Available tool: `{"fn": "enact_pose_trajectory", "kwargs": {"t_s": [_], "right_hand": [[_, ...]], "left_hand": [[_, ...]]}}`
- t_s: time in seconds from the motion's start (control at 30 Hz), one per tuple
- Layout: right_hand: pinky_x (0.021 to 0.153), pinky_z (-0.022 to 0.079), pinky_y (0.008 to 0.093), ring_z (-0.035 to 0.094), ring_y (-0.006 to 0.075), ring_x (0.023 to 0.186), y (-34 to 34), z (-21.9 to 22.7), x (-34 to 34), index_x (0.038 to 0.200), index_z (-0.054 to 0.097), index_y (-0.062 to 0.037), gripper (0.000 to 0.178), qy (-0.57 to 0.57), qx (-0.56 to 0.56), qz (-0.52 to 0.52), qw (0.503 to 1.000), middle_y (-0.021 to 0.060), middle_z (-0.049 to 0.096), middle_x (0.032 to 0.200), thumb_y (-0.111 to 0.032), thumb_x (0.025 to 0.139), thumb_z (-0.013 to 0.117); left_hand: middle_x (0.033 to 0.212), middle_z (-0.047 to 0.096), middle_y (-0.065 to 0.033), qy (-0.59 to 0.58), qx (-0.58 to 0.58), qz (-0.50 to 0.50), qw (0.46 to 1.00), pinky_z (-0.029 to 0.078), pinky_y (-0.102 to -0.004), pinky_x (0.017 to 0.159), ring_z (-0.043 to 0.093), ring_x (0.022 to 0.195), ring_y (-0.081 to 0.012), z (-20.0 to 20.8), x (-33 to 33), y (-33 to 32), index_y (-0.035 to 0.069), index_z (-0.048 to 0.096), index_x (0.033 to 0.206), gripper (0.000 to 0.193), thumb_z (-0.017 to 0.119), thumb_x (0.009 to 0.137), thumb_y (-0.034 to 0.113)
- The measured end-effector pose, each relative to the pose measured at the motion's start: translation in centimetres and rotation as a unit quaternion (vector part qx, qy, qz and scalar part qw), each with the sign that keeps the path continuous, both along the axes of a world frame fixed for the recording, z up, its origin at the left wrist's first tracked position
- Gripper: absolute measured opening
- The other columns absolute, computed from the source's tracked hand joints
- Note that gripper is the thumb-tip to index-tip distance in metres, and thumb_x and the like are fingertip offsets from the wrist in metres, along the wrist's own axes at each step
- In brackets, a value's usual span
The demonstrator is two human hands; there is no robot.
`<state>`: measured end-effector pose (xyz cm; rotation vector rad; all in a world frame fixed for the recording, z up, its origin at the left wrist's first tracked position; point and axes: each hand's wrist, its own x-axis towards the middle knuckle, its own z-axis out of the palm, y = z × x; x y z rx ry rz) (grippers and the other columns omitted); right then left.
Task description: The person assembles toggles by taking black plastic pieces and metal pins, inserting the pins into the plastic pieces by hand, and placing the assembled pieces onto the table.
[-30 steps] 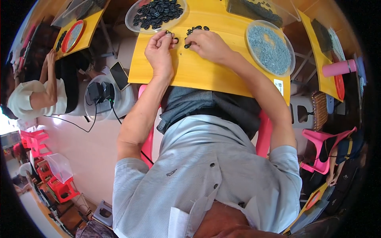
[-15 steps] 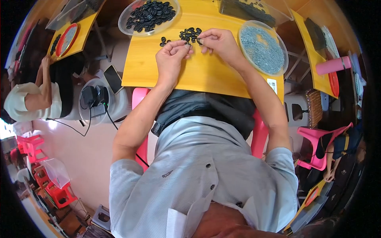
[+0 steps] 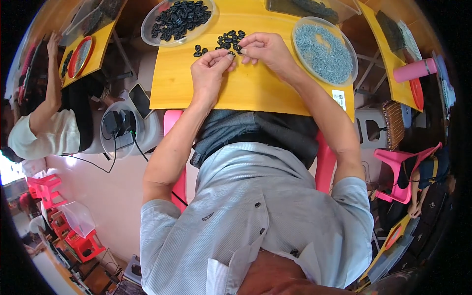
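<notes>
In the head view, a slip of the fingertips could drop a small dark piece [image 3: 230, 53] into the loose black pieces [image 3: 231, 38] on the yellow surface [image 3: 275, 93], since both hands work right beside them. The left hand [image 3: 209, 73] has its grip pinched on that piece, its details too small to tell; the right hand [image 3: 265, 51] has thumb and forefinger nearly together on a black oval piece [image 3: 240, 49].

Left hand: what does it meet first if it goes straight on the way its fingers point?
The left hand would probably meet the right hand first, at its fingertips just ahead and to the right. Loose black pieces lie close to that line, but relative height is unclear.
</notes>
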<state>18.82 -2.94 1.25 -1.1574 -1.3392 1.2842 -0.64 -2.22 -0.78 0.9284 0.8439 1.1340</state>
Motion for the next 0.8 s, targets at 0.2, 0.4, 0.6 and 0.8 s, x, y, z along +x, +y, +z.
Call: {"fn": "enact_pose_trajectory", "kwargs": {"t_s": [0.2, 0.4, 0.6, 0.8], "right_hand": [[0.065, 0.049, 0.0223, 0.067, 0.0104, 0.073, -0.09, 0.31, -0.18, 0.109, 0.068, 0.0019, 0.021, -0.007, 0.011, -0.007, 1.000, 0.0056, 0.071, 0.086, -0.009, 0.090, 0.067], [0.064, 0.049, 0.0222, 0.067, 0.0106, 0.073, -0.05, 0.24, -0.13, 0.108, 0.068, 0.0021, 0.021, -0.023, 0.011, -0.004, 1.000, 0.0053, 0.071, 0.085, -0.009, 0.090, 0.067], [0.064, 0.049, 0.0225, 0.067, 0.0107, 0.072, -0.19, -0.13, -0.68, 0.108, 0.068, 0.0021, 0.021, -0.014, 0.004, 0.015, 1.000, 0.0051, 0.071, 0.084, -0.009, 0.091, 0.067], [0.065, 0.049, 0.0222, 0.067, 0.0102, 0.074, -0.22, -0.33, -0.85, 0.108, 0.068, 0.0014, 0.020, -0.023, 0.019, 0.002, 1.000, 0.0051, 0.071, 0.084, -0.009, 0.091, 0.067]], "left_hand": [[0.088, 0.071, -0.0091, 0.009, 0.006, -0.002, 1.000, 0.053, -0.0235, 0.068, 0.067, 0.074, -0.0144, -0.24, -0.05, 0.03, -0.003, 0.065, 0.104, 0.015, 0.069, 0.090, 0.000], [0.087, 0.071, -0.0088, 0.003, 0.018, 0.003, 1.000, 0.053, -0.0236, 0.069, 0.067, 0.074, -0.0135, -0.44, -0.06, 0.06, -0.004, 0.065, 0.104, 0.016, 0.070, 0.089, -0.001], [0.086, 0.071, -0.0098, 0.019, 0.022, 0.003, 1.000, 0.054, -0.0237, 0.070, 0.067, 0.074, -0.0136, -0.31, -0.05, -0.01, -0.006, 0.065, 0.104, 0.017, 0.070, 0.089, -0.001], [0.087, 0.071, -0.0115, 0.009, 0.005, -0.001, 1.000, 0.056, -0.0247, 0.071, 0.069, 0.075, -0.0153, -0.11, -0.03, 0.00, -0.008, 0.065, 0.104, 0.017, 0.069, 0.089, -0.002]]}}
